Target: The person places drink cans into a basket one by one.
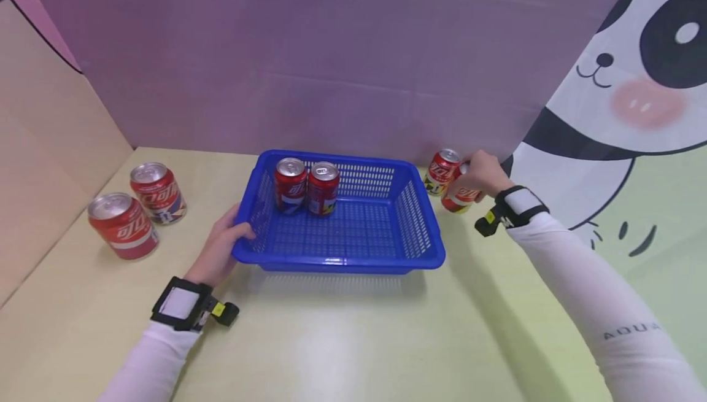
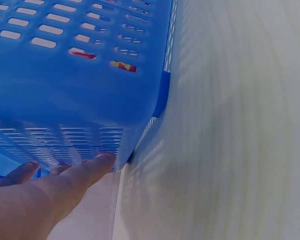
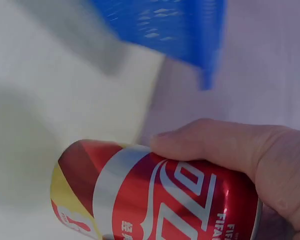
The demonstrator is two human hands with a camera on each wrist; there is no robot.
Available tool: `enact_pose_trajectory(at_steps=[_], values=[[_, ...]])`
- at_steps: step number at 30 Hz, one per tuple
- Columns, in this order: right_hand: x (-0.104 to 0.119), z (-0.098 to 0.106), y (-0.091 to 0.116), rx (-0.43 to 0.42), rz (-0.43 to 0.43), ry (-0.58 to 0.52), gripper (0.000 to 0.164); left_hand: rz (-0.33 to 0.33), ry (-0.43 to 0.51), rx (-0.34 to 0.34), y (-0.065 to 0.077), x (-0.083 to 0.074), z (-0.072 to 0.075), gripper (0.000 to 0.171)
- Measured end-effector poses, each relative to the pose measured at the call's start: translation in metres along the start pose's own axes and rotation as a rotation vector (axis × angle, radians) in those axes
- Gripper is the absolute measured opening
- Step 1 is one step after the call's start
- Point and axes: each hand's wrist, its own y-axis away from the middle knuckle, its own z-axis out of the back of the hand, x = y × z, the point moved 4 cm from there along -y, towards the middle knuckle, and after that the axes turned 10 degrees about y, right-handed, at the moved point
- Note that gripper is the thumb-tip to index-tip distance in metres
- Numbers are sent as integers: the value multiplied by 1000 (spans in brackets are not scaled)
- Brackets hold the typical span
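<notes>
**Right hand (image 1: 482, 173) grips a red can (image 1: 459, 201), left hand (image 1: 218, 248) the blue basket (image 1: 342, 262)!**

Thumb and fingers pinch that can, just off the basket's right side; the left thumb hooks over the rim near the front-left corner, fingers outside; a second can (image 1: 440, 172) stands just behind the gripped one; two upright cans (image 1: 289, 187) (image 1: 323, 192) share the basket's back-left area; farther out, two more cans (image 1: 126, 230) (image 1: 160, 196) stand on the table's (image 1: 342, 347) left.

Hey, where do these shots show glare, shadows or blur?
Head view: pale glare on the table, a long soft shadow alongside the right arm; left wrist view: soft shadows across the table; right wrist view: blue basket blurred, lettering on the held can crisp.
</notes>
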Motion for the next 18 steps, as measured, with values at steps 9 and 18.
enact_pose_trajectory(at_steps=[9,18], values=[[76,52,17,-87,133,82,51,-1,-6,-9,2,1,0,76],[150,10,18,10,327,226,50,1,-8,-9,0,1,0,76]])
